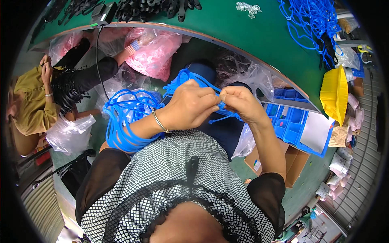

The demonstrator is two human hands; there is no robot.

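My left hand (189, 104) and my right hand (243, 103) meet in front of my chest, fingertips close together. Both are closed in a pinch on a blue cord (221, 105), a small piece of which shows between the fingertips. One thin end of blue cord sticks out below the hands. Many blue cord loops (121, 128) hang round my left forearm, which also wears a metal bangle. More blue cords (187, 76) lie across my lap behind the hands. What exactly sits within the pinched fingers is mostly hidden.
Ahead stands a green table (239, 38) bearing black straps (142, 9), small clear pieces (249, 9) and a blue cord heap (310, 24). A yellow bin (334, 95) hangs at its right end. Blue compartment trays (295, 128) sit below. A co-worker (34, 101) sits left, near pink-filled bags (150, 60).
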